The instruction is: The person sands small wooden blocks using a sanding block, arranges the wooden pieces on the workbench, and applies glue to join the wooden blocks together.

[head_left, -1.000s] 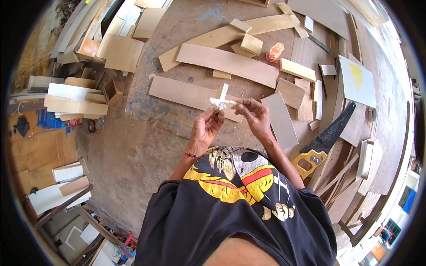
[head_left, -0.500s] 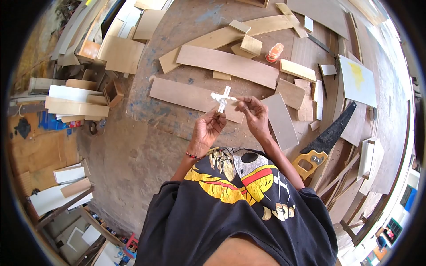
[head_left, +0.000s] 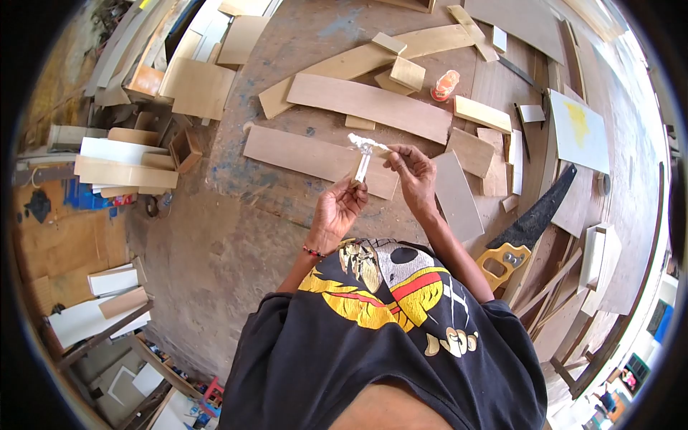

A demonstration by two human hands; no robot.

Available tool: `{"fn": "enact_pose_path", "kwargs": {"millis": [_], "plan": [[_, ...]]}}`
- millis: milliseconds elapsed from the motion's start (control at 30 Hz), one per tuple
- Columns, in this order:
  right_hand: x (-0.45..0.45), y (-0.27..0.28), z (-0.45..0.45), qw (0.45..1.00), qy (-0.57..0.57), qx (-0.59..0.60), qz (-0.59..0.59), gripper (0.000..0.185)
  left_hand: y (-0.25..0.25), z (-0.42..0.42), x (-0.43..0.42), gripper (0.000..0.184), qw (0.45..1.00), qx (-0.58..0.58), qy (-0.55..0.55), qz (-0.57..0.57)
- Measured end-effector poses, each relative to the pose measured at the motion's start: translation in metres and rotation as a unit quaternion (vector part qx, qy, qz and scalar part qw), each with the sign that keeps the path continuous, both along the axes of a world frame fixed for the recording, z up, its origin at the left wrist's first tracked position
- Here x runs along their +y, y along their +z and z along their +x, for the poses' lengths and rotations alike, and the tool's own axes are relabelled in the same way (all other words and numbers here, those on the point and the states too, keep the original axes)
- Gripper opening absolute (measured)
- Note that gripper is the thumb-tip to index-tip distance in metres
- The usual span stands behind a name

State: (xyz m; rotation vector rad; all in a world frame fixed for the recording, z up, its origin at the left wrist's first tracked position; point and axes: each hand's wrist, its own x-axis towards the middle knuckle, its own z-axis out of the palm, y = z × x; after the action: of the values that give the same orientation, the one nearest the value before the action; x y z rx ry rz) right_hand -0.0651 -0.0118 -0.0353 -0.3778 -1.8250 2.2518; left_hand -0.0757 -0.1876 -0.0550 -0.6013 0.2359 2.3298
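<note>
My left hand (head_left: 340,209) is closed, pinching the lower end of a small narrow white piece (head_left: 362,168) that stands nearly upright over the bench. My right hand (head_left: 414,175) pinches the right end of a thin stick (head_left: 381,148). White paste-like stuff (head_left: 360,141) covers the stick's far end, which lies against or just over the top of the white piece; whether they touch I cannot tell. Beneath both hands lies a long brown board (head_left: 301,154). A grey-brown panel (head_left: 457,197) is right of my right hand.
A handsaw (head_left: 537,215) with a wooden handle rests at the right. An orange-and-white container (head_left: 446,84) stands among several boards and wood blocks (head_left: 407,74) farther back. Stacked offcuts (head_left: 125,168) are on the left, and a white panel (head_left: 579,132) is at far right.
The stick with the white stuff has moved up along the white piece, from crossing its middle to its top. My right hand has shifted slightly; my left hand stays nearly in place.
</note>
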Motion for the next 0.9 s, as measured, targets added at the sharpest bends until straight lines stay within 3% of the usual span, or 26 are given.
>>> {"fn": "enact_pose_path", "kwargs": {"millis": [33,100,200,333,500,700,833,900], "plan": [[-0.002,0.003,0.003,1.0,0.012,-0.009,0.008,0.015,0.0,-0.001,0.001,0.037,1.0,0.0,0.0,0.0],[-0.005,0.01,0.012,0.999,0.016,-0.008,0.029,0.015,0.002,-0.001,0.003,0.016,0.999,-0.034,0.017,-0.026],[-0.008,0.017,0.024,0.993,0.091,0.006,0.071,0.016,0.0,-0.002,0.002,0.015,0.998,-0.009,0.032,-0.062],[-0.01,0.019,0.028,0.994,0.078,0.039,0.069,0.015,0.003,0.0,0.002,0.015,0.995,-0.012,0.049,-0.088],[-0.006,0.015,0.019,0.993,0.057,0.014,0.103,0.015,0.006,-0.002,0.001,0.017,0.999,-0.023,0.012,-0.039],[0.008,-0.007,-0.014,0.997,-0.058,0.016,0.052,0.014,0.01,0.001,0.006,0.019,1.0,-0.014,-0.005,-0.005],[0.014,-0.001,-0.017,0.997,-0.064,0.011,0.036,0.013,0.011,0.0,0.006,0.018,1.0,-0.011,0.002,0.004],[0.011,-0.001,-0.012,0.998,-0.053,0.011,0.028,0.013,0.004,0.0,0.003,0.037,1.0,0.018,0.01,0.006]]}}
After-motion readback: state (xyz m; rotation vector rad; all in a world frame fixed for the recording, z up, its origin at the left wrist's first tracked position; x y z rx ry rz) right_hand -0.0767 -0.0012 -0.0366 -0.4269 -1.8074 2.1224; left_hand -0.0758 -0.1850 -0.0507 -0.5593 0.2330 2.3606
